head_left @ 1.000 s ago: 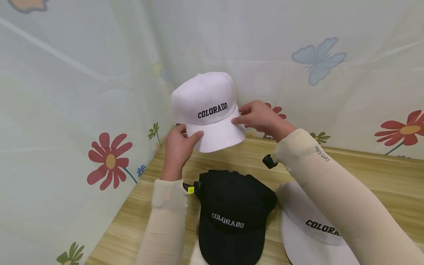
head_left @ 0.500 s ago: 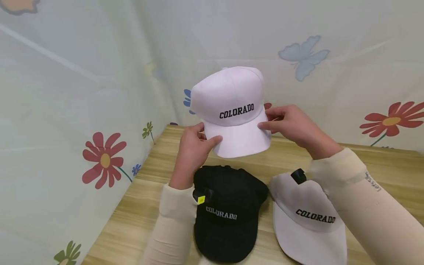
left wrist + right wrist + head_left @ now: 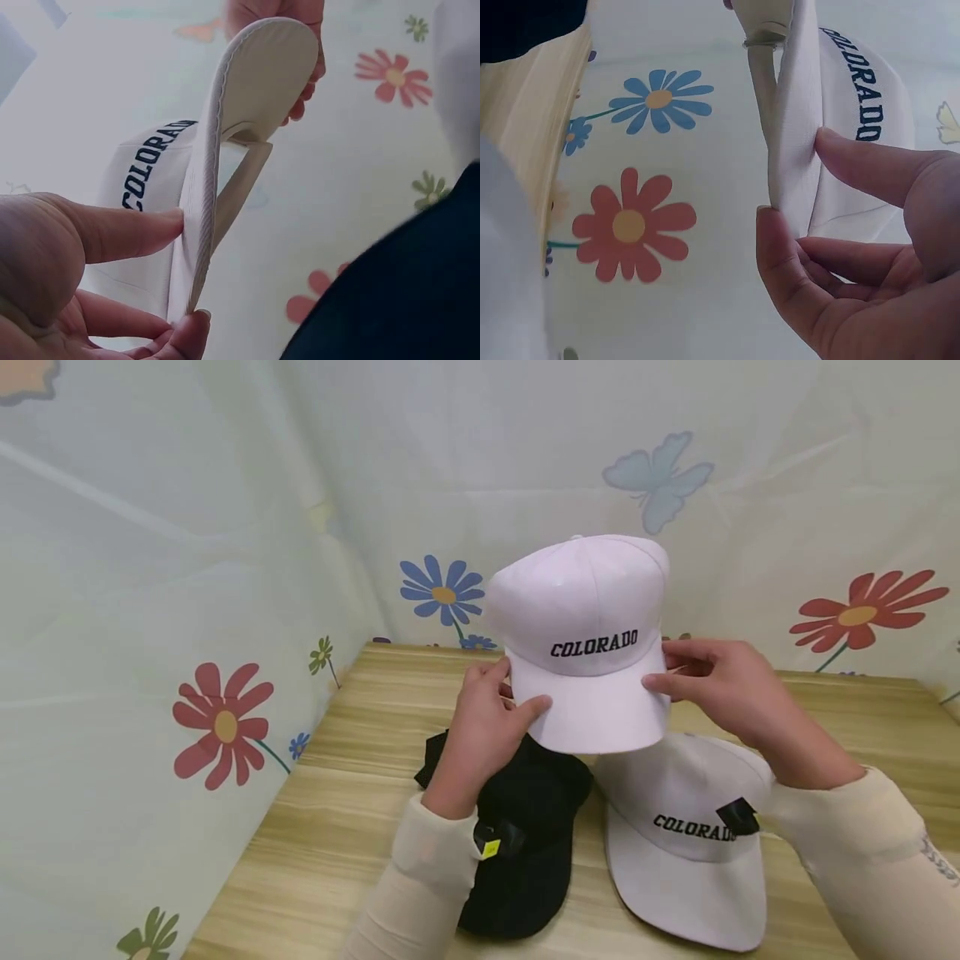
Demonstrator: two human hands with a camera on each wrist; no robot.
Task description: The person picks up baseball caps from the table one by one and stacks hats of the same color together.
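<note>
A white baseball cap with black COLORADO lettering is held up above the table, its brim toward me. My left hand pinches the left side of the brim, thumb on top and fingers beneath, as the left wrist view shows on the brim. On the opposite side my right hand pinches the brim the same way; the right wrist view shows its thumb on the upper face. Below lie a black cap, partly hidden by my left arm, and a second, light-coloured COLORADO cap.
The caps lie on a wood-grain table. A pale curtain printed with flowers and a butterfly stands along the left and back edges. Dark straps with small boxes sit at both wrists.
Both hands have carried the white cap rightward in view, lately also lower and nearer, over the two lying caps. The head view has shifted a little. Both grips stay the same.
</note>
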